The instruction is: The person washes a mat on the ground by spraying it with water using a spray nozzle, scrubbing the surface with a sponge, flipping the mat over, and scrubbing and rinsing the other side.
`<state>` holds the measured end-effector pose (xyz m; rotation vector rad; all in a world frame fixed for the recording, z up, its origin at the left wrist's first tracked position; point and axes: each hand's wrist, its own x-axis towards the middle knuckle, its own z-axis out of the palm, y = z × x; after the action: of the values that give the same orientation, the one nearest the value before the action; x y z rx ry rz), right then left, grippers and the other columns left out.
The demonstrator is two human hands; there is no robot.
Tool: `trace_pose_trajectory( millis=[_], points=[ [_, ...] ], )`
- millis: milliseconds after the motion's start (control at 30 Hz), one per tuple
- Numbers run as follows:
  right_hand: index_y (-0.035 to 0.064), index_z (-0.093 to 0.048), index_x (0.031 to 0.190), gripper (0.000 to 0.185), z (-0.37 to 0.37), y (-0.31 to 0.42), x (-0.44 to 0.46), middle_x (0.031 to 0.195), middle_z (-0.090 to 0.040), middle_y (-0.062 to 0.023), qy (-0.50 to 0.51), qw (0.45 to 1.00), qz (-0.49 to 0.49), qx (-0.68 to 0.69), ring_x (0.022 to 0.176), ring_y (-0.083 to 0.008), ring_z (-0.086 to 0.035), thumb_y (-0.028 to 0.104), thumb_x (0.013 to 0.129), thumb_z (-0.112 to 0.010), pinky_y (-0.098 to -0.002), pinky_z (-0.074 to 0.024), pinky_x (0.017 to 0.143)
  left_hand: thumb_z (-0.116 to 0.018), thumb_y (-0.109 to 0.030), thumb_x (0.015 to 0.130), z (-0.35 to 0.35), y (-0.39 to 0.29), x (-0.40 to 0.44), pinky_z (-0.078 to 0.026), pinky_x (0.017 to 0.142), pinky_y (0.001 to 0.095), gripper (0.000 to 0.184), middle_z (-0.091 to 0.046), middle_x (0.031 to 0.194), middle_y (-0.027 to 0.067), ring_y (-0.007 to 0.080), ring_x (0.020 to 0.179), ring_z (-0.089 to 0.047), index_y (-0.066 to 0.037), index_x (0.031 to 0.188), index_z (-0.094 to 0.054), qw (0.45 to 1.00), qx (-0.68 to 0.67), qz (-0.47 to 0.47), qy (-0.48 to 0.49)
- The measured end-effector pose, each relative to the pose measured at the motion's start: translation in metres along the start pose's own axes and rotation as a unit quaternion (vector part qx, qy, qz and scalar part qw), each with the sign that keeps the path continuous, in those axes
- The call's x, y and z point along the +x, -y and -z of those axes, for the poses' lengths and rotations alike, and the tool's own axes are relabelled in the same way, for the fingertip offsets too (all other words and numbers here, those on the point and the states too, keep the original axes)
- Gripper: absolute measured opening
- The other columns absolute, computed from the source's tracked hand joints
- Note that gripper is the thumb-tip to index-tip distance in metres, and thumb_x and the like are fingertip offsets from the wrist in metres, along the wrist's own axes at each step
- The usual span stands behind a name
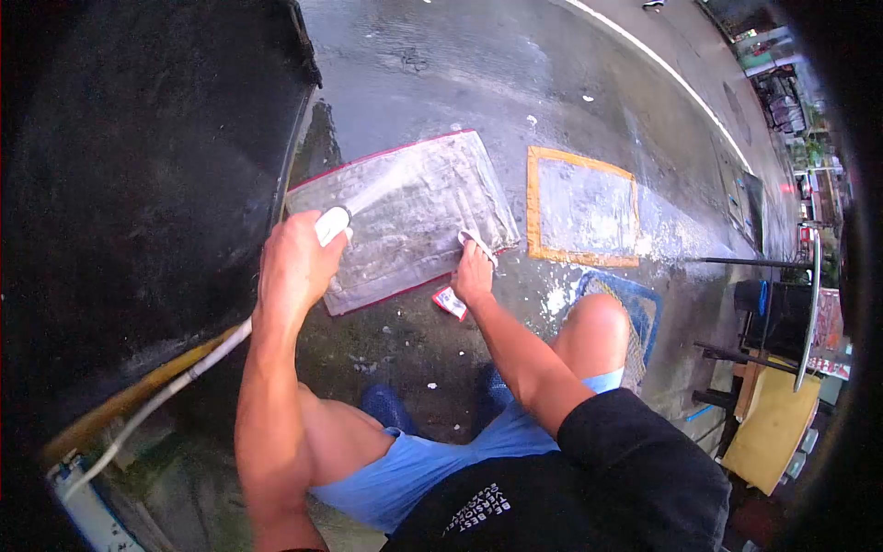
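My left hand (299,258) is wrapped round a white spray nozzle (333,224), and a jet of water runs from it across a grey mat (405,216) with a red edge. The mat lies flat on the wet ground. At its lower right corner, my right hand (474,273) is closed on a small white scrub brush (467,238), mostly hidden under the fingers. A red and white packet (451,302) lies just below that hand. The white hose (184,379) trails from behind my left wrist to the lower left.
An orange-bordered mat (584,207) with foam lies to the right. A blue-edged mat (648,304) sits partly behind my knee. A dark panel (147,202) stands close on the left. Metal-framed furniture and a yellow board (773,423) are at the right.
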<state>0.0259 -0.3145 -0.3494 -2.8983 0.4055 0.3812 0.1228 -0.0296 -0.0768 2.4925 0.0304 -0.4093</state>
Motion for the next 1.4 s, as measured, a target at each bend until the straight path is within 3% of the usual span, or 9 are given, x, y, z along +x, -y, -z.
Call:
trace_pose_trajectory(
  millis=[133, 233, 300, 433, 767, 1033, 1100, 1300, 1400],
  points=[
    [0.0007, -0.047, 0.124, 0.044, -0.017, -0.044, -0.011, 0.092, -0.069, -0.0238, -0.072, 0.993, 0.059, 0.068, 0.087, -0.0414, -0.069, -0.002, 0.082, -0.062, -0.0487, -0.0558, 0.077, -0.076, -0.026, 0.086, 0.003, -0.002, -0.006, -0.052, 0.076, 0.0518, 0.03, -0.069, 0.09, 0.0288, 0.0466, 0.091, -0.067, 0.003, 0.094, -0.069, 1.0, -0.005, -0.026, -0.01],
    [0.0003, -0.044, 0.13, 0.06, -0.008, -0.063, -0.008, 0.113, -0.066, -0.0287, -0.011, 0.993, -0.056, 0.099, 0.101, -0.0475, -0.066, 0.004, 0.076, -0.069, -0.0544, -0.0538, 0.083, -0.076, -0.026, 0.087, 0.0, -0.002, -0.013, -0.051, 0.073, 0.0521, 0.031, -0.069, 0.088, 0.0286, 0.0473, 0.088, -0.067, 0.003, 0.092, -0.068, 0.999, -0.016, -0.046, -0.001],
    [-0.0003, -0.043, 0.135, 0.069, -0.014, -0.075, -0.01, 0.119, -0.063, -0.029, -0.193, 0.974, 0.006, 0.116, 0.105, -0.047, -0.064, 0.01, 0.075, -0.073, -0.0543, -0.0529, 0.087, -0.077, -0.026, 0.086, -0.003, -0.003, -0.015, -0.05, 0.071, 0.0518, 0.031, -0.068, 0.085, 0.0284, 0.0474, 0.085, -0.066, 0.004, 0.09, -0.068, 0.997, -0.033, -0.065, 0.003],
    [-0.0006, -0.044, 0.134, 0.068, -0.014, -0.066, -0.017, 0.126, -0.059, -0.0267, -0.213, 0.976, -0.046, 0.019, 0.115, -0.0443, -0.059, 0.015, 0.075, -0.076, -0.0526, -0.0493, 0.095, -0.079, -0.025, 0.084, 0.0, -0.018, -0.016, -0.05, 0.068, 0.0477, 0.032, -0.067, 0.082, 0.0273, 0.0449, 0.08, -0.067, 0.004, 0.089, -0.068, 0.997, -0.022, -0.069, 0.0],
    [0.0085, -0.049, 0.12, 0.043, -0.019, -0.088, 0.001, 0.09, -0.07, -0.0267, -0.061, 0.978, -0.161, 0.115, 0.088, -0.0469, -0.069, 0.018, 0.083, -0.069, -0.0555, -0.0537, 0.082, -0.078, -0.025, 0.085, 0.018, -0.028, -0.03, -0.049, 0.069, 0.052, 0.029, -0.067, 0.083, 0.0277, 0.0476, 0.083, -0.065, 0.002, 0.087, -0.066, 0.998, -0.034, -0.05, 0.012],
    [-0.0012, -0.045, 0.132, 0.073, 0.034, -0.145, 0.0, 0.098, -0.07, -0.0252, -0.2, 0.927, -0.308, 0.077, 0.092, -0.0438, -0.07, 0.041, 0.082, -0.077, -0.0524, -0.0551, 0.08, -0.078, -0.026, 0.085, 0.017, -0.014, -0.034, -0.049, 0.071, 0.0508, 0.032, -0.067, 0.086, 0.0283, 0.0488, 0.086, -0.064, 0.003, 0.089, -0.067, 0.995, -0.058, -0.079, -0.004],
    [-0.0014, -0.046, 0.13, 0.086, 0.016, -0.153, 0.007, 0.106, -0.069, -0.0251, -0.153, 0.961, -0.198, 0.118, 0.103, -0.0443, -0.067, 0.052, 0.074, -0.083, -0.0531, -0.0518, 0.089, -0.079, -0.026, 0.085, 0.017, -0.012, -0.033, -0.051, 0.07, 0.044, 0.033, -0.067, 0.081, 0.0268, 0.0414, 0.079, -0.069, 0.004, 0.086, -0.067, 0.996, -0.036, -0.076, -0.008],
    [0.0013, -0.051, 0.122, 0.081, -0.012, -0.114, -0.008, 0.122, -0.066, -0.0201, -0.119, 0.979, -0.148, 0.079, 0.121, -0.0385, -0.058, 0.042, 0.065, -0.092, -0.0531, -0.04, 0.105, -0.078, -0.025, 0.086, 0.021, -0.019, -0.035, -0.051, 0.069, 0.0434, 0.032, -0.066, 0.078, 0.0259, 0.0394, 0.075, -0.068, 0.005, 0.085, -0.066, 0.998, -0.044, -0.031, 0.013],
    [0.0019, -0.053, 0.115, 0.051, -0.027, -0.132, -0.006, 0.103, -0.069, -0.0209, -0.133, 0.978, -0.133, 0.094, 0.096, -0.0428, -0.066, 0.019, 0.075, -0.08, -0.0516, -0.0501, 0.086, -0.078, -0.025, 0.086, 0.021, -0.017, -0.034, -0.051, 0.069, 0.0432, 0.032, -0.066, 0.078, 0.026, 0.0395, 0.075, -0.068, 0.005, 0.085, -0.066, 0.999, -0.041, -0.019, 0.011]
  ],
)
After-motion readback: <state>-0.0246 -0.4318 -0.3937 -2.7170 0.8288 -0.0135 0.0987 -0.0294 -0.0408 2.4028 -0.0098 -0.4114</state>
